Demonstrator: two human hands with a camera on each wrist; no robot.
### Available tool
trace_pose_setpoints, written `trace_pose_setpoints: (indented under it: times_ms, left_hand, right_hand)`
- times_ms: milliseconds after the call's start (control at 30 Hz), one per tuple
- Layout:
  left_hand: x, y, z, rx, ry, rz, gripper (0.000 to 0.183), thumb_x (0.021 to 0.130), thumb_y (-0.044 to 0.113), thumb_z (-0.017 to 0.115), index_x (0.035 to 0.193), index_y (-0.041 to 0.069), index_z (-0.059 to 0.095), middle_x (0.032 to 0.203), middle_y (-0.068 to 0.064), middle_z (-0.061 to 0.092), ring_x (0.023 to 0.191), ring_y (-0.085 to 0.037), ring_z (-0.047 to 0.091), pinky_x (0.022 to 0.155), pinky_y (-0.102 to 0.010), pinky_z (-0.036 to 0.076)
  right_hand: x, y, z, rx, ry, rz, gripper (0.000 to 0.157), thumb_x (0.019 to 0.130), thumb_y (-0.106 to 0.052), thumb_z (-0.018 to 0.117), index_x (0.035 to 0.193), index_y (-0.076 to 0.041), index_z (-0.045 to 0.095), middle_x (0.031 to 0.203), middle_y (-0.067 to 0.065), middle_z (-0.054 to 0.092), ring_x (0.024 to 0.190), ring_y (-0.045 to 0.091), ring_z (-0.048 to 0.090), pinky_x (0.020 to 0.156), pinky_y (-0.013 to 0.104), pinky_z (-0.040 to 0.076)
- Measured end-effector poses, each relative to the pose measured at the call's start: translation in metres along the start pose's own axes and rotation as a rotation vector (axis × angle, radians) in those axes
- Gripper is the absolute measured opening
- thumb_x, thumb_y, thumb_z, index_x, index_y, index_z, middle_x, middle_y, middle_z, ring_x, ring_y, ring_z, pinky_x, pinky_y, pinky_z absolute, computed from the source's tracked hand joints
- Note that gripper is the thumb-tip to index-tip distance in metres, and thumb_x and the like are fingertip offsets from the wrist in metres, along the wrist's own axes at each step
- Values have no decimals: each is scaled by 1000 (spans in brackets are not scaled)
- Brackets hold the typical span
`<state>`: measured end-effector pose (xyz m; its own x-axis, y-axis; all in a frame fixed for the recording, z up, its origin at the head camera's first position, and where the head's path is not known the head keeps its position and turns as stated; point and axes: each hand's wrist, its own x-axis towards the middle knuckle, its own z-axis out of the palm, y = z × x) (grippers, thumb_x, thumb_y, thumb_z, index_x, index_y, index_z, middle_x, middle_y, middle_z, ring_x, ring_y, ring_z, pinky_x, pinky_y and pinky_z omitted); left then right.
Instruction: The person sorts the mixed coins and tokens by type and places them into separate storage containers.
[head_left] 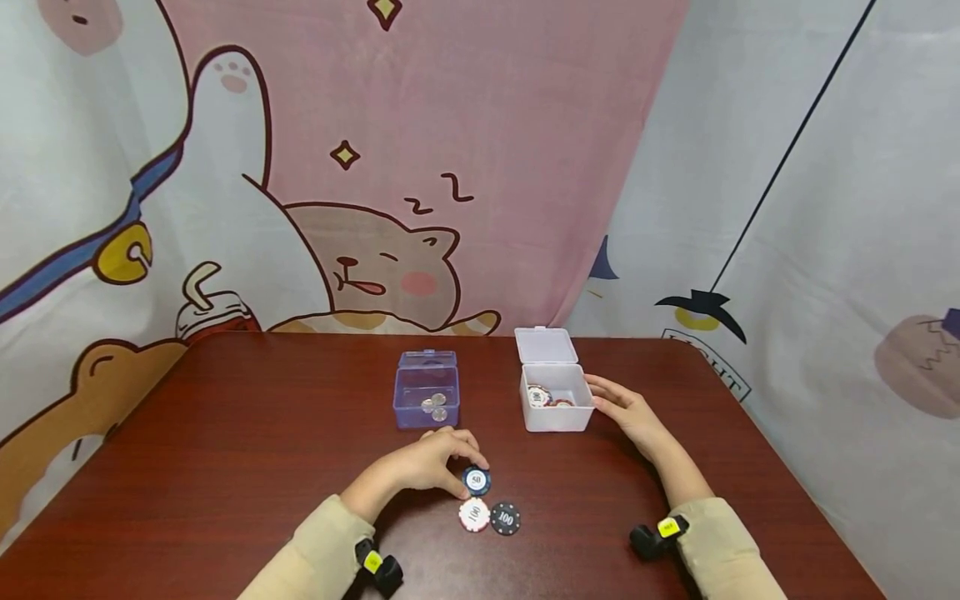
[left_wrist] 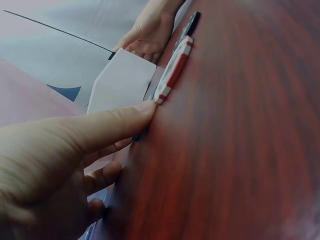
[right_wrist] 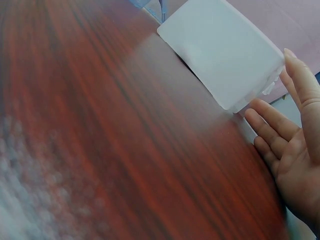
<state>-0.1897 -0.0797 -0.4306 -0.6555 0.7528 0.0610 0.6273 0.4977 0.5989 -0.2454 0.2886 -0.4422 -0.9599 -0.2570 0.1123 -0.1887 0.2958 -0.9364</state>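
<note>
My left hand [head_left: 438,460] pinches a blue poker chip [head_left: 476,480] marked 50 between thumb and fingers, low at the tabletop. Just in front of that chip lie a white poker chip [head_left: 474,515] with red edge marks and a black poker chip [head_left: 506,518], both reading 100. In the left wrist view the thumb hides most of the blue chip. My right hand [head_left: 632,419] rests its extended fingers against the right side of a white plastic box [head_left: 555,420], whose lid stands open. Inside that box are several poker chips [head_left: 537,396].
Left of the white box stands a translucent blue box [head_left: 406,419], lid open, with several silver coins [head_left: 438,413] inside. Both boxes sit toward the back of the brown wooden table [head_left: 285,433]. A printed cloth [head_left: 525,167] hangs behind the table.
</note>
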Motion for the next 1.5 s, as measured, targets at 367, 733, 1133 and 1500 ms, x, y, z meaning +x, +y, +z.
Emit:
trace_pose_setpoints:
  times_ms: [367, 733, 1133, 1500]
  left_hand:
    - [-1, -5, 1, -54, 45, 75, 37, 72, 16, 84, 107, 12, 73, 99, 10, 61, 95, -6, 49, 86, -28, 37]
    - [1, -7, 2, -97, 115, 101, 37, 71, 15, 84, 105, 9, 73, 96, 9, 62, 93, -10, 50, 83, -29, 41]
    - [13, 7, -2, -111, 191, 93, 37, 70, 14, 83, 105, 8, 73, 93, 9, 61, 94, -9, 51, 84, -29, 41]
    - [24, 20, -4, -129, 225, 61, 37, 71, 15, 84, 107, 13, 73, 94, 12, 60, 94, -9, 47, 83, -29, 40]
  right_hand:
    - [3, 12, -1, -8, 7, -9, 49, 96, -24, 59, 142, -10, 47, 136, 19, 51, 127, 33, 42, 103, 55, 28]
    - [3, 11, -1, -16, 6, -17, 49, 97, -23, 59, 142, -10, 47, 135, 17, 52, 126, 30, 43, 102, 51, 30]
    - [2, 11, -3, -35, 13, -16, 49, 96, -24, 59, 141, -10, 47, 135, 16, 53, 124, 24, 46, 96, 31, 38]
    - [2, 9, -1, -34, 14, -16, 49, 96, -24, 60, 141, -10, 48, 134, 17, 53, 123, 22, 47, 98, 35, 38]
